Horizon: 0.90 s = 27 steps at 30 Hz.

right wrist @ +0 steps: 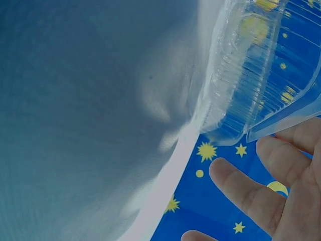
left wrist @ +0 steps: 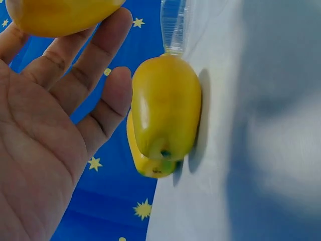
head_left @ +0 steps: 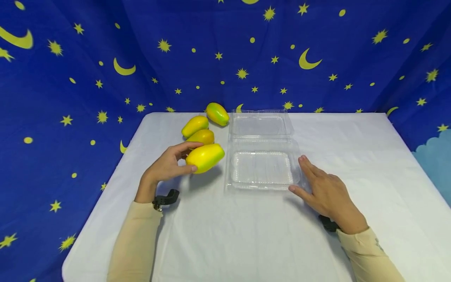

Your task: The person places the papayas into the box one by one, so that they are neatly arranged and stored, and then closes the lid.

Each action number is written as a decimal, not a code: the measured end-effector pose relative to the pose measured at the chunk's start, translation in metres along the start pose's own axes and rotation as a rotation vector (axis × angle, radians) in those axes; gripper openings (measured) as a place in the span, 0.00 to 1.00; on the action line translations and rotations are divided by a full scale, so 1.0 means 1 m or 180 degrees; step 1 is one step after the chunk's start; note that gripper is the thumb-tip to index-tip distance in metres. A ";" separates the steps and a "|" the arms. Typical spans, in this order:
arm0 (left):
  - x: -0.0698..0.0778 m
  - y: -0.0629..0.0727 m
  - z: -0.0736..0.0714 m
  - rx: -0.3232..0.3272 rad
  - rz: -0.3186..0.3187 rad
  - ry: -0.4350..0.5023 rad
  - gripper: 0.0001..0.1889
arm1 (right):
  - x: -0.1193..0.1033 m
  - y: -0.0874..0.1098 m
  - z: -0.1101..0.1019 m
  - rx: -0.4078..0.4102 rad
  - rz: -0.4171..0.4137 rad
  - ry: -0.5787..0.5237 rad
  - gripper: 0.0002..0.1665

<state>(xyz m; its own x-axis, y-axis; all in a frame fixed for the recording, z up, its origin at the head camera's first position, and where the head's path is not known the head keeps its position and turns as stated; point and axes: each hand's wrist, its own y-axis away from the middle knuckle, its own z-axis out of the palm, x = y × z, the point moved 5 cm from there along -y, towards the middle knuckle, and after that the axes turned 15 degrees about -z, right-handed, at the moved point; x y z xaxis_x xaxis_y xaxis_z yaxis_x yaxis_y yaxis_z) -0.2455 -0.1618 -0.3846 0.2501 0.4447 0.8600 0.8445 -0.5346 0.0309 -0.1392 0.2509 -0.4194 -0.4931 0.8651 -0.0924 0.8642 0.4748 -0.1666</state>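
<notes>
In the head view my left hand (head_left: 168,163) pinches a yellow-green papaya (head_left: 208,158) between thumb and fingers, held over the cloth with a shadow below it. Three more papayas lie behind it: one papaya (head_left: 201,136) close to my fingers, another papaya (head_left: 195,126) beyond, and a papaya (head_left: 217,114) farthest back. The left wrist view cuts off the held papaya (left wrist: 62,17) at its top edge. A clear plastic clamshell box (head_left: 260,185) lies open in the middle. My right hand (head_left: 322,192), fingers fairly straight, is at its right side, fingertips by the rim.
A white cloth (head_left: 246,239) covers the table. Behind and left, a blue curtain (head_left: 218,66) with yellow stars and moons rises from the table's edge. The box's raised lid (head_left: 260,126) lies toward the back, its left side near the farthest papaya.
</notes>
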 end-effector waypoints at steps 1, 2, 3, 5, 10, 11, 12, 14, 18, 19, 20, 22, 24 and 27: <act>0.001 -0.001 0.001 -0.0002 0.0017 -0.0003 0.34 | 0.000 0.000 0.000 0.0006 -0.0003 -0.0009 0.55; 0.003 -0.002 0.001 -0.0003 0.0034 -0.0009 0.34 | -0.001 0.000 0.001 0.0021 -0.0010 -0.0018 0.55; 0.005 -0.003 0.002 0.0000 0.0047 -0.0008 0.34 | -0.001 0.000 0.001 0.0042 -0.0021 -0.0015 0.55; 0.009 -0.007 0.003 0.0001 0.0075 0.0014 0.34 | -0.002 -0.001 0.001 0.0077 -0.0042 -0.0014 0.55; 0.019 -0.017 0.006 0.0013 0.0174 0.0066 0.34 | -0.003 -0.002 0.000 0.0097 -0.0055 0.0010 0.55; 0.020 -0.019 0.007 0.0011 0.0190 0.0079 0.34 | -0.003 -0.003 0.000 0.0089 -0.0048 0.0012 0.55; 0.022 -0.021 0.008 0.0012 0.0207 0.0087 0.34 | -0.003 -0.003 0.000 0.0079 -0.0042 0.0015 0.55; 0.025 -0.024 0.011 0.0015 0.0228 0.0108 0.34 | -0.002 -0.003 0.000 0.0062 -0.0028 0.0016 0.55; 0.028 -0.030 0.019 0.0001 0.0287 0.0183 0.33 | -0.003 -0.002 0.000 0.0049 -0.0021 0.0005 0.55; 0.030 -0.031 0.021 0.0002 0.0302 0.0208 0.33 | -0.003 -0.001 0.000 0.0052 -0.0021 0.0005 0.55; 0.031 -0.032 0.023 0.0011 0.0321 0.0230 0.33 | -0.003 -0.001 0.000 0.0047 -0.0018 0.0006 0.55; 0.033 -0.035 0.027 0.0050 0.0343 0.0270 0.33 | -0.002 -0.001 0.000 0.0043 -0.0012 0.0008 0.55; 0.036 -0.038 0.031 0.0096 0.0367 0.0301 0.33 | -0.002 0.000 0.001 0.0034 0.0006 0.0007 0.55; 0.041 -0.042 0.038 0.0130 0.0393 0.0289 0.33 | -0.001 0.001 0.001 0.0023 0.0021 -0.0018 0.55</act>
<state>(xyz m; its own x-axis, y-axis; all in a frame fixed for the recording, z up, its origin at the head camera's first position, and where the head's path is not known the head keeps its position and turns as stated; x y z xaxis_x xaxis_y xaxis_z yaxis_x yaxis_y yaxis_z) -0.2531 -0.0938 -0.3700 0.3111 0.3096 0.8986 0.8290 -0.5508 -0.0972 -0.1382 0.2499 -0.4206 -0.4878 0.8673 -0.0989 0.8667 0.4678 -0.1730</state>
